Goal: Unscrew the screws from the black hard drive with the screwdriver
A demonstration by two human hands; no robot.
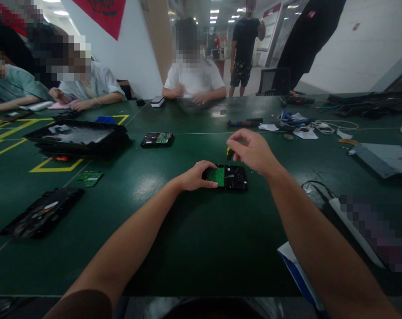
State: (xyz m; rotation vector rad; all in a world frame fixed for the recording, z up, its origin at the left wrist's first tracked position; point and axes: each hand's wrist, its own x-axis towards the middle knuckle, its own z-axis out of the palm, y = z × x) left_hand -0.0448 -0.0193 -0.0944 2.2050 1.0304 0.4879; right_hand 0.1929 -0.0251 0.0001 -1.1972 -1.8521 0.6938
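A black hard drive with a green circuit board [236, 178] lies flat on the green table in front of me. My left hand [201, 176] grips its left end, thumb along the near edge and fingers over the far edge. Above the drive's right half, my right hand [250, 150] pinches a small screwdriver with a yellow and black handle [230, 153]. Its tip points down toward the drive; whether it touches cannot be made out.
Another hard drive [157, 139] lies farther left, near a black tray [81, 135]. A loose circuit board [90, 178] and a black casing [43, 212] are at left. Tools [244, 122], cables [297, 120] and a grey metal box [385, 158] lie right. People sit across the table.
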